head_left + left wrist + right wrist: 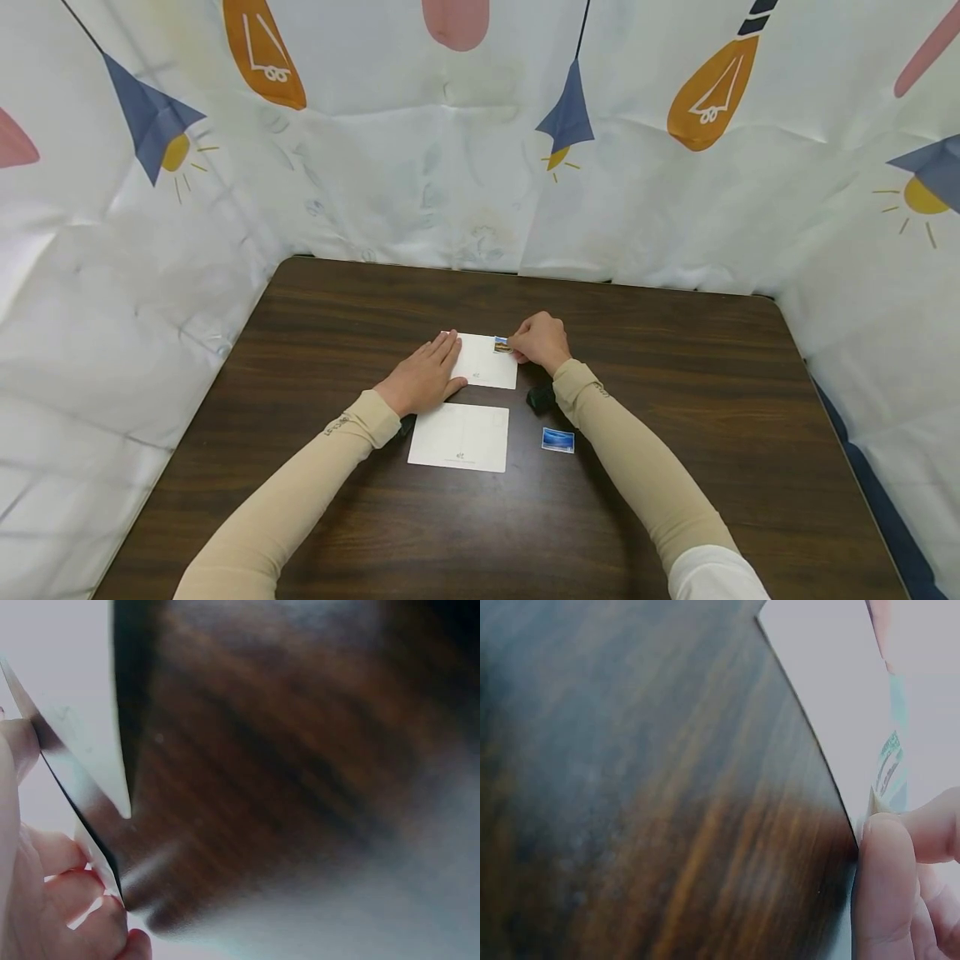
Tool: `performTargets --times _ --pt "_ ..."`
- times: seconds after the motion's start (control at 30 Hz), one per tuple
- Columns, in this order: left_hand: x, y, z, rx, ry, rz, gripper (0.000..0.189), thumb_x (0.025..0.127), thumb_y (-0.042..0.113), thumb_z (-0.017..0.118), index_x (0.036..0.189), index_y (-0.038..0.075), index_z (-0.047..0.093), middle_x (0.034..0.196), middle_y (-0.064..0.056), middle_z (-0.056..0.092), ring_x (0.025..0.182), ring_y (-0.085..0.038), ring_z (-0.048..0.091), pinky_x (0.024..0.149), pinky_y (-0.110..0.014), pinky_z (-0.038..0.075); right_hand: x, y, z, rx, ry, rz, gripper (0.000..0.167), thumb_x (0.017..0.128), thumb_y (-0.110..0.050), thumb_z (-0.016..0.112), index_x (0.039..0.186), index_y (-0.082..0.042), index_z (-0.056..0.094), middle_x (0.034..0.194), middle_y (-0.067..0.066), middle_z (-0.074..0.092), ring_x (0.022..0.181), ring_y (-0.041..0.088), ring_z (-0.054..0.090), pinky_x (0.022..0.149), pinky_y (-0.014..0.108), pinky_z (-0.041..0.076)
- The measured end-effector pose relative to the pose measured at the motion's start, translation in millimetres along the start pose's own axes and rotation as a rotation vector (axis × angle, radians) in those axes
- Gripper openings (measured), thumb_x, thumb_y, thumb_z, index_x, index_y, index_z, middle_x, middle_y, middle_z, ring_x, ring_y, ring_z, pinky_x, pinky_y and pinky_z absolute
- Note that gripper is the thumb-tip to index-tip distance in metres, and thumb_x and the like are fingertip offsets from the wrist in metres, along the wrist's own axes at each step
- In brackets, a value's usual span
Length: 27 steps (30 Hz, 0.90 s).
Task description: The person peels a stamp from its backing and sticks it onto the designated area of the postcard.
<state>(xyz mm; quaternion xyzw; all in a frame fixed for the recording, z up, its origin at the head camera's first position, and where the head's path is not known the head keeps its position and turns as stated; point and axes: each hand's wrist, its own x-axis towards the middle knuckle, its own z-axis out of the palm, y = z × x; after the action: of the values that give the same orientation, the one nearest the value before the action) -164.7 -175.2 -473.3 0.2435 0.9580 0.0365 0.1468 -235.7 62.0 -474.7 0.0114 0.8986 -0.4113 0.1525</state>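
Note:
In the head view my left hand (427,372) presses flat on the left part of a white postcard (483,367), its fingers extended. The left wrist view shows those fingers (79,892) along the card's edge. My right hand (542,342) pinches a small picture stamp (502,344) by its right edge, over the postcard's upper right corner. Thumb and fingertips (889,847) close on the stamp's corner in the right wrist view. Nearer to me lies a second white postcard (459,442), with small print at its bottom edge.
A blue stamp (558,440) with a white border lies right of the nearer postcard, beside my right forearm. All of this is on a dark wood-grain table (360,300). A white curtain (450,192) printed with lamps and bulbs stands behind and around it.

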Motion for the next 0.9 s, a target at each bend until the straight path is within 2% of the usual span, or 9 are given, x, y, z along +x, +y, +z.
performTargets --times 0.37,0.67,0.9 --pt "0.5 -1.1 1.3 -0.002 0.008 0.006 0.076 0.111 0.045 0.042 0.162 -0.006 0.02 0.172 -0.025 0.017 0.162 -0.04 0.019 0.131 -0.052 0.027 -1.4 -1.5 -0.2 0.01 0.002 0.004 0.014 0.088 -0.015 0.077 0.079 -0.005 0.079 0.067 0.009 0.076 0.053 0.012 0.07 0.056 0.029 0.061" --pt "0.1 -1.0 1.6 -0.004 0.001 0.004 0.076 0.111 0.045 0.042 0.162 -0.007 0.019 0.172 -0.025 0.016 0.162 -0.04 0.018 0.131 -0.052 0.027 -1.3 -1.1 -0.1 -0.036 -0.005 -0.006 0.016 0.089 -0.017 0.076 0.075 -0.008 0.078 0.063 0.006 0.075 0.052 0.01 0.069 0.06 0.029 0.062" --pt "-0.8 -0.6 1.3 0.002 0.002 0.001 0.076 0.111 0.046 0.042 0.162 -0.006 0.02 0.172 -0.025 0.017 0.162 -0.04 0.019 0.131 -0.051 0.026 -2.5 -1.2 0.5 -0.06 -0.008 -0.021 0.019 0.089 -0.02 0.076 0.073 -0.009 0.077 0.063 0.005 0.074 0.05 0.01 0.068 0.059 0.029 0.061"
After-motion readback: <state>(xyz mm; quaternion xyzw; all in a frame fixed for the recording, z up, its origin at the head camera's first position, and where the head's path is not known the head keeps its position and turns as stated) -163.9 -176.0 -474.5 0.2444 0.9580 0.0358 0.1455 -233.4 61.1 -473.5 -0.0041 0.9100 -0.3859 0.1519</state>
